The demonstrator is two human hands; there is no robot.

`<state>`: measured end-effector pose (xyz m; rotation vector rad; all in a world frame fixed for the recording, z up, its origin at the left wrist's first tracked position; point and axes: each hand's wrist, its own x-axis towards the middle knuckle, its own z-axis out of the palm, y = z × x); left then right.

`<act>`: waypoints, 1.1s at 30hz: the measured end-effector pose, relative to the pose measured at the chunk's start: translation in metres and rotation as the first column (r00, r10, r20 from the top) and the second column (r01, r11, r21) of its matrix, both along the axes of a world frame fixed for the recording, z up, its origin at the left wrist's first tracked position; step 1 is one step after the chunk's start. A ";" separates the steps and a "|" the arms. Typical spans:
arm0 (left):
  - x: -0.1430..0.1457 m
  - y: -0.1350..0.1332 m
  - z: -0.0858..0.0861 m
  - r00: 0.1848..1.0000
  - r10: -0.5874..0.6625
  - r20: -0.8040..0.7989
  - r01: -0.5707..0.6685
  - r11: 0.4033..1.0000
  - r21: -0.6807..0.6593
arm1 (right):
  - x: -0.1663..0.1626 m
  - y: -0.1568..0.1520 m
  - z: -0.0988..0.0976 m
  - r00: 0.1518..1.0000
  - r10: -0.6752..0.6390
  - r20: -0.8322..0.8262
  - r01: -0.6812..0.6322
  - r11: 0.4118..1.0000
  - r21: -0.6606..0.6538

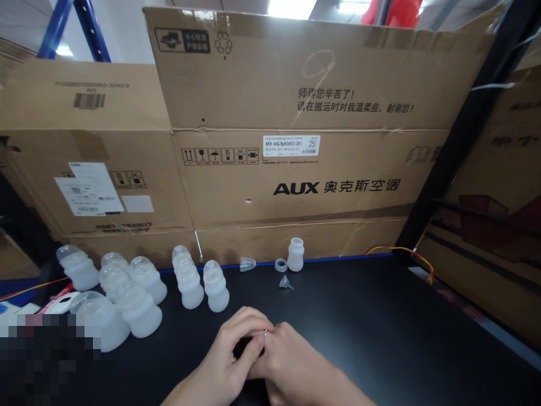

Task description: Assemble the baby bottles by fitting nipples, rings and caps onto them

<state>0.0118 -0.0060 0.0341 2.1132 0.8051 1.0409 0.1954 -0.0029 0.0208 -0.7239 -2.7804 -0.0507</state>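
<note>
My left hand and my right hand meet above the black table, low in the middle of the head view. The left fingers and thumb curl together against the right hand, around a tiny shiny spot too small to name. My right hand is closed, its fingertips hidden underneath. Beyond them lie a clear silicone nipple, a translucent collar ring and a clear cap on its side. An uncapped white baby bottle stands upright beside the ring.
Several capped baby bottles stand on the left of the black table. Cardboard walls off the back. Coloured wires run along the right rear edge by a dark post. A pixelated patch covers the lower left.
</note>
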 end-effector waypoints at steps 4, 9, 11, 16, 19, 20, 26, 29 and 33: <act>-0.001 -0.002 0.001 1.000 0.010 -0.004 -0.010 1.000 -0.023 | -0.002 0.000 0.002 0.999 -0.014 0.046 0.012 0.999 0.044; -0.004 0.001 0.001 0.995 -0.035 0.093 0.041 0.997 -0.067 | -0.001 -0.001 0.005 0.999 -0.005 -0.042 0.006 1.000 0.020; -0.004 0.002 0.000 0.992 -0.054 0.116 0.064 0.994 -0.084 | 0.000 -0.001 0.005 0.997 0.011 -0.074 -0.011 1.000 -0.005; -0.007 0.000 -0.006 0.985 0.075 0.154 -0.061 0.994 -0.093 | 0.005 -0.001 0.012 0.993 -0.053 -0.109 0.045 0.996 -0.076; -0.009 -0.003 -0.004 0.987 0.022 0.160 -0.013 0.998 -0.057 | 0.009 -0.003 0.021 0.982 -0.102 -0.158 0.079 0.987 -0.143; -0.009 -0.003 -0.003 0.986 -0.031 0.164 0.042 0.997 -0.061 | 0.009 -0.005 0.023 0.978 -0.108 -0.178 0.078 0.983 -0.167; -0.010 0.007 -0.001 0.922 -0.158 0.353 0.317 0.831 -0.457 | 0.007 -0.016 0.029 0.934 -0.130 -0.333 -0.004 0.927 -0.375; -0.010 0.012 -0.002 0.879 -0.124 0.460 0.408 0.695 -0.592 | 0.007 -0.017 0.029 0.911 -0.150 -0.385 -0.037 0.898 -0.439; -0.010 0.017 -0.004 0.869 -0.025 0.494 0.389 0.652 -0.651 | 0.008 -0.003 0.018 0.878 -0.199 -0.435 -0.065 0.851 -0.520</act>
